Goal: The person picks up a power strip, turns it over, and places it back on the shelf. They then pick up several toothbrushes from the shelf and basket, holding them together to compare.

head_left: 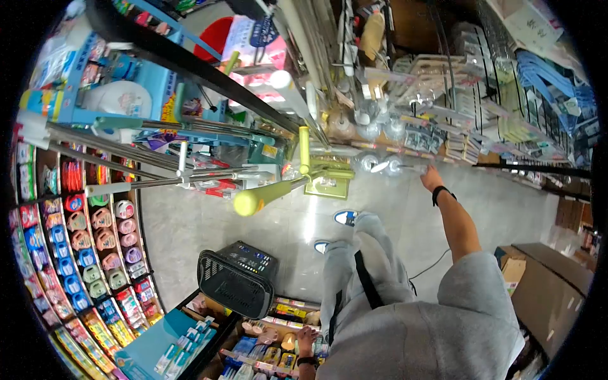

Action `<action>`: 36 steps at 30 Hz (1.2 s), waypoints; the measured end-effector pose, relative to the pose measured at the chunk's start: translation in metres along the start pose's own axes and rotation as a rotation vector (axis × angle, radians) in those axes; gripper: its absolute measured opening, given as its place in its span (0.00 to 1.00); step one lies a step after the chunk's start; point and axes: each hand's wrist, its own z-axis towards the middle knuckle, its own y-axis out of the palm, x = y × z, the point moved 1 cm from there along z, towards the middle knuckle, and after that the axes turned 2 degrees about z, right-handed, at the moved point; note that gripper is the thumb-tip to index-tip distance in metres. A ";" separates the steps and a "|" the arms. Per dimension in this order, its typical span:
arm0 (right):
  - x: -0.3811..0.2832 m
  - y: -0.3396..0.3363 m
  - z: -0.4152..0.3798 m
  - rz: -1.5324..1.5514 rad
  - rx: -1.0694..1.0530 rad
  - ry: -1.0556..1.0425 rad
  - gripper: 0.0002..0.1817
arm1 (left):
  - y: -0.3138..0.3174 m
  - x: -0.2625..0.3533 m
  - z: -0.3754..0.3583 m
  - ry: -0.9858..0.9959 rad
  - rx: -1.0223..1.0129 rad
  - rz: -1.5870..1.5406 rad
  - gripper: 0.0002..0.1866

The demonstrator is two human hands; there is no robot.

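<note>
The right hand (432, 178), fingers bent, meets a slim white-and-clear item (396, 167); its grip is unclear. The left hand (307, 342), fingers loosely open, is beside small yellow packages (287, 361).

White-ended item (380, 167): slim, pale, roughly level, just beside clear rounded goods (394, 166) at rack edge; exact kind unclear.
Packaged goods (289, 342): multicoloured, mostly small, closely set in low shelf compartments.

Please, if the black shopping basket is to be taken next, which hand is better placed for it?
Probably the left. The left hand is low and closer to the black shopping basket, while the right hand is stretched out farther away, by the clear plastic goods.
</note>
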 end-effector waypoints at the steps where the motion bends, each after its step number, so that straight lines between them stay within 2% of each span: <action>1: 0.000 -0.002 -0.005 -0.039 -0.021 -0.002 0.34 | 0.007 0.002 -0.004 -0.001 0.018 0.005 0.17; 3: 0.009 0.001 -0.010 -0.079 -0.024 -0.002 0.36 | 0.010 -0.007 0.006 0.051 -0.021 -0.101 0.17; 5: 0.020 0.010 -0.004 -0.095 -0.014 -0.003 0.39 | 0.011 -0.015 0.009 0.040 0.049 -0.238 0.15; 6: 0.016 0.011 -0.005 -0.102 -0.017 0.002 0.41 | -0.010 -0.075 0.050 0.132 -0.004 -0.322 0.19; 9: -0.008 0.004 -0.021 0.015 -0.098 0.132 0.38 | -0.005 -0.048 0.048 0.029 0.023 -0.184 0.18; 12: 0.026 0.059 0.022 -0.099 0.025 0.071 0.40 | 0.000 -0.038 0.050 -0.013 0.016 -0.151 0.17; 15: -0.002 0.036 -0.006 -0.032 -0.005 0.136 0.39 | -0.002 -0.029 0.051 -0.041 0.019 -0.122 0.16; 18: 0.002 0.046 -0.007 0.007 0.104 0.135 0.39 | -0.008 -0.022 0.050 -0.061 0.012 -0.090 0.15; 22: -0.009 0.035 -0.025 0.075 0.080 0.229 0.40 | -0.013 -0.010 0.053 -0.085 0.001 -0.048 0.13; 25: -0.018 0.021 -0.035 0.111 0.238 0.199 0.41 | -0.020 -0.004 0.051 -0.103 0.002 -0.023 0.13; 32: -0.012 0.036 -0.015 0.085 0.088 0.279 0.41 | -0.032 -0.001 0.044 -0.122 -0.002 0.019 0.11; 35: -0.006 0.056 -0.005 0.041 0.215 0.222 0.42 | -0.031 0.000 0.039 -0.140 -0.009 0.036 0.10; 36: -0.006 0.056 -0.007 0.053 0.191 0.245 0.42 | -0.029 0.001 0.039 -0.147 -0.013 0.041 0.10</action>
